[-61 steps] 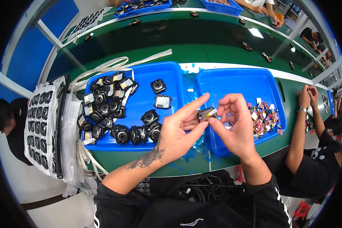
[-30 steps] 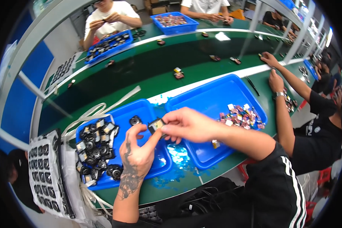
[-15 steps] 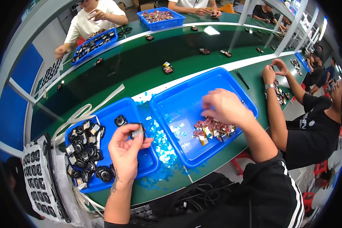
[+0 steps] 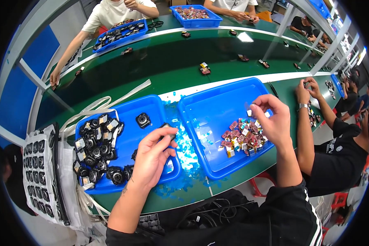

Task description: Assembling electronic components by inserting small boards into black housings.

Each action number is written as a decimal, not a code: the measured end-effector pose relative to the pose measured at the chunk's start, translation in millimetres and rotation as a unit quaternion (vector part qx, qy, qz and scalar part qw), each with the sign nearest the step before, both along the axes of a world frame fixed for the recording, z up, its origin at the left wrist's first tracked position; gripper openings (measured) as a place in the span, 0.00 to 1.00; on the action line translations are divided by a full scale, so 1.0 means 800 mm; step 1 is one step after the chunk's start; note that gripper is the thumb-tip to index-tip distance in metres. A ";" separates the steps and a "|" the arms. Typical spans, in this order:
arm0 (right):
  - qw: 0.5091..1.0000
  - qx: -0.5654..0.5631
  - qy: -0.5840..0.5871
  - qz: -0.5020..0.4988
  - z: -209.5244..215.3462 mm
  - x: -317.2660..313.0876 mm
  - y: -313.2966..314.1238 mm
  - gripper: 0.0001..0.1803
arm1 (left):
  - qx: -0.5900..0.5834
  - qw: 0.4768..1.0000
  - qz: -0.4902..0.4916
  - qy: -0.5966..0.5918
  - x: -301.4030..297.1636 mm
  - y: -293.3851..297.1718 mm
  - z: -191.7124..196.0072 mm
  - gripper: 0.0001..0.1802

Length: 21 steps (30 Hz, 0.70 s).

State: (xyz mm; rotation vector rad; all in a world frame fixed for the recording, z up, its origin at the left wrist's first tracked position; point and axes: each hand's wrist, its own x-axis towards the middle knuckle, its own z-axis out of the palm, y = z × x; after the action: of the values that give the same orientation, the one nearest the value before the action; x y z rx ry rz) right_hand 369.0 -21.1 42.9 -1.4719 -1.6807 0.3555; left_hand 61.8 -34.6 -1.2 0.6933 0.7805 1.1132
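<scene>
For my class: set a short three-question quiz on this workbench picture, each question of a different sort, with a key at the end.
1. True or false: the left hand holds a small black part over the left blue tray.
2. Multiple choice: the right hand is above
A. a pile of small colourful parts in the right blue tray
B. the white sheet of black parts
C. the green belt
3. Fill in: bits of light blue film lie mostly between the two ____.

Key: 1 true; 2 A; 3 trays.
</scene>
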 end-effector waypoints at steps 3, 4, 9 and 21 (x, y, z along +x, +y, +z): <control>0.996 0.043 0.001 0.076 0.006 -0.035 -0.009 0.07 | 0.059 0.993 -0.030 0.099 -0.002 -0.002 -0.008 0.13; 0.990 0.042 0.038 0.129 0.000 -0.040 -0.011 0.07 | 0.102 0.984 -0.037 0.140 0.002 -0.003 -0.004 0.13; 0.892 -0.210 0.320 0.241 -0.011 -0.093 -0.034 0.07 | 0.261 0.917 -0.040 0.299 0.018 -0.017 0.007 0.15; 0.966 0.026 0.004 0.258 -0.013 -0.135 -0.027 0.10 | 0.256 0.916 0.001 0.309 0.016 -0.025 0.007 0.07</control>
State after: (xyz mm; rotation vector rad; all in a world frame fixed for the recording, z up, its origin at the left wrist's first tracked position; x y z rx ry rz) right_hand 260.9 -43.0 32.1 -0.9738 -2.0398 0.5880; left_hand 74.6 -54.9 4.3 1.5378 1.0236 1.1181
